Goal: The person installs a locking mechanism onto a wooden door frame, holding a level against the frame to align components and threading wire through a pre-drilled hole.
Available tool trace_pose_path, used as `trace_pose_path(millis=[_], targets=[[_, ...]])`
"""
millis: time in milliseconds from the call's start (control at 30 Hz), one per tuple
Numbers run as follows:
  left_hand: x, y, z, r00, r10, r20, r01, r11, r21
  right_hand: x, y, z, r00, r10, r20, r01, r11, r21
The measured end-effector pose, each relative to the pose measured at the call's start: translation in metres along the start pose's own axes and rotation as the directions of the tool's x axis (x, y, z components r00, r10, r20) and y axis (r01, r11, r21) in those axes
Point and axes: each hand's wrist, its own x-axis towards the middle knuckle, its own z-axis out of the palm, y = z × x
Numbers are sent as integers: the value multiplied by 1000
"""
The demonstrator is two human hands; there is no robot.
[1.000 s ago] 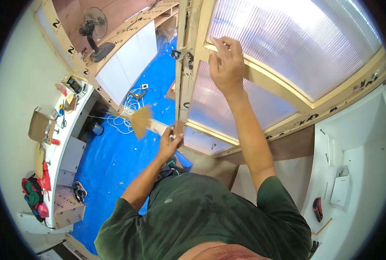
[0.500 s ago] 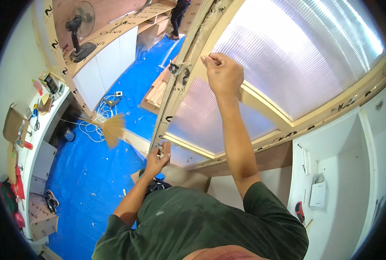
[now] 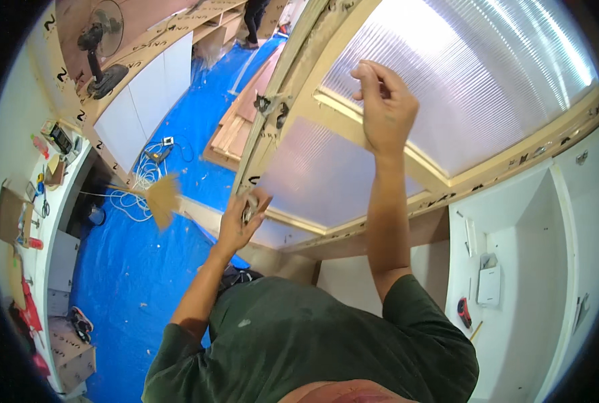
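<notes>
My right hand is raised in front of a large ribbed translucent panel, its fingers curled and thumb bent toward them. Whatever may be between those fingertips is too small or hidden to make out. Lower down, my left hand is closed around a small brown flat piece with some greyish stuff against it; its exact kind is unclear. That hand is near the lower edge of a pale wooden frame, which surrounds the ribbed panel and a smaller translucent panel.
Blue sheeting covers the floor, with a straw broom, a coiled white cable and stacked boards. A fan stands on a counter at left. A white cabinet is at right. Another person stands at the back.
My right hand has shifted rightward from the wooden frame's edge to in front of the ribbed panel. My left hand has risen slightly, still holding the brown piece. The view has shifted somewhat.
</notes>
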Motion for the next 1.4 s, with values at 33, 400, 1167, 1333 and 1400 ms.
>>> trace_pose_path(millis=[33,400,1167,1333,1400], targets=[[18,17,-11,997,56,49,-56,998,10,-10,5,-14,1000,-2,30,3,999,-37],[168,169,-11,632,775,32,-770,622,139,-103,50,-72,888,-278,365,408,842,-352],[218,162,3,538,842,-30,-807,525,270,-82,77,-62,950,-276,145,311,805,-504],[222,150,-9,526,850,-36,-811,514,281,-76,72,-51,943,-282,176,332,805,-491],[224,145,-14,529,847,-43,-811,520,268,-74,70,-44,940,-286,186,341,797,-499]])
